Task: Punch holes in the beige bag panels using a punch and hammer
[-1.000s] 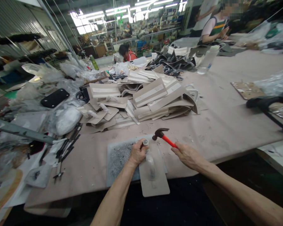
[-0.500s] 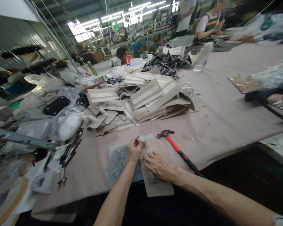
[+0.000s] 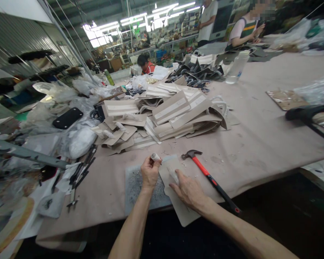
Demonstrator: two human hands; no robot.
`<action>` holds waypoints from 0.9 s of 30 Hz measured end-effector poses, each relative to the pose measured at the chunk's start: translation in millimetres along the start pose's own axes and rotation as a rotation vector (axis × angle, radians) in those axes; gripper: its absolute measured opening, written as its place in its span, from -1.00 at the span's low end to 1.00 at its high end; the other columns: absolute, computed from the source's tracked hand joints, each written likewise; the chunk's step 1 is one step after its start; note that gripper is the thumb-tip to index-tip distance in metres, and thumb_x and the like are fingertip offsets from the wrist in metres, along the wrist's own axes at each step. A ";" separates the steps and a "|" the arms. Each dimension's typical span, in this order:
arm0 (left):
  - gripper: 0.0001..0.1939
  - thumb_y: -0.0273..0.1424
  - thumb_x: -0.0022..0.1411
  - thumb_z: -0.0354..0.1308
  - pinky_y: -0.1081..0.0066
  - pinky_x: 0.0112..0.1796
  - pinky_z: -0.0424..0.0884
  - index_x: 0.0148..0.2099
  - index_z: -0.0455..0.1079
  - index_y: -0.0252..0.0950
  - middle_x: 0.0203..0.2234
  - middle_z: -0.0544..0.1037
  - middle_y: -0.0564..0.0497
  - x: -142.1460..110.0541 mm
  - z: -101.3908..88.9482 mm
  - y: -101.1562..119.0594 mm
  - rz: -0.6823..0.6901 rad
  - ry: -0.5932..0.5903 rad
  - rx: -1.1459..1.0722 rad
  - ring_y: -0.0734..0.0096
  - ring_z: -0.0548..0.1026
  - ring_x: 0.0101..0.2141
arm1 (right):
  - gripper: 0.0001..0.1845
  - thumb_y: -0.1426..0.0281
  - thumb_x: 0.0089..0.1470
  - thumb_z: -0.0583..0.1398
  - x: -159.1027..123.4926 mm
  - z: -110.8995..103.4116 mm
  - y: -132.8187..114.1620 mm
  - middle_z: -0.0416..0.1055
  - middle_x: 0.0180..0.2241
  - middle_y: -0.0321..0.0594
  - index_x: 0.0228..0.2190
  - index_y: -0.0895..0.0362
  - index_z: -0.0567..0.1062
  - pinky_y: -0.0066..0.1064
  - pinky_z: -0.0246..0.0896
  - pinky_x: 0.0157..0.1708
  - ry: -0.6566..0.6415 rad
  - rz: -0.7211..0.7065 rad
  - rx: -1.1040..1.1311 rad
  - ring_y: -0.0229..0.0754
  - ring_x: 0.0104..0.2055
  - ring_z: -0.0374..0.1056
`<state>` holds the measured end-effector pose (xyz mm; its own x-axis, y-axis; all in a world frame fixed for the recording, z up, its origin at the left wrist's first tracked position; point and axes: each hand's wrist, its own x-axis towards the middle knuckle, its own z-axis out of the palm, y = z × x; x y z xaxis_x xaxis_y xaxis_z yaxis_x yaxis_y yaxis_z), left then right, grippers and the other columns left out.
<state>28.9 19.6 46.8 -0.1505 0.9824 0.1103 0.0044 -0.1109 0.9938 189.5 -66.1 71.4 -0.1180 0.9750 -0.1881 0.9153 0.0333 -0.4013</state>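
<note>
Gripping one cylinder [image 3: 155,157], touching one panel [image 3: 184,216]

Ok so, small white cylinder [image 3: 155,157] is in the left fingers [image 3: 146,164], flat beige panel [image 3: 182,212] under the right fingers [image 3: 180,176], partly on a grey rectangular slab [image 3: 133,196]. Red-and-black claw hammer [image 3: 205,171] lies right of them on the pinkish-brown table [image 3: 248,144], big beige panel pile [image 3: 175,108] beyond.

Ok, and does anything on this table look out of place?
The hammer lies with its handle end past the edge of the table, so it might get knocked off. The mat looks heavily speckled; wear or debris, unclear.
</note>
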 end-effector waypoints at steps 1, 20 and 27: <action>-0.69 -0.22 0.12 0.32 0.45 -0.28 0.48 -0.19 0.46 -0.34 -0.37 0.62 -0.03 -2.9 3.8 -8.5 -0.014 -0.027 0.019 0.38 0.57 -0.35 | -0.43 0.12 0.28 0.04 -1.6 5.5 -2.1 0.55 -0.25 0.03 0.17 0.21 0.23 -0.22 0.26 -0.29 -0.002 0.022 0.024 0.12 -0.21 0.52; -0.71 -0.19 0.20 0.24 0.41 -0.24 0.46 -0.17 0.48 -0.33 -0.29 0.65 -0.08 -11.0 8.9 -26.8 -0.070 -0.292 0.058 0.33 0.58 -0.29 | -0.51 0.16 0.25 0.05 -16.7 5.2 92.5 0.39 -0.13 0.08 0.04 0.26 0.35 -0.22 0.20 -0.17 0.388 0.212 -0.073 0.04 -0.14 0.34; -0.73 -0.24 0.19 0.23 0.43 -0.21 0.46 -0.15 0.48 -0.32 -0.29 0.65 -0.07 -12.5 12.1 -25.7 -0.037 -0.299 0.124 0.34 0.58 -0.27 | -0.84 0.33 0.18 0.14 -14.8 3.3 124.6 0.33 -0.28 -0.10 -0.25 0.16 0.39 -0.35 0.06 -0.32 0.142 0.294 -0.045 -0.11 -0.27 0.30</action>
<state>42.7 12.0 20.0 0.1446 0.9880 0.0543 0.1274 -0.0730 0.9892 304.0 -77.1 21.2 0.2063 0.9651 -0.1617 0.9187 -0.2479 -0.3076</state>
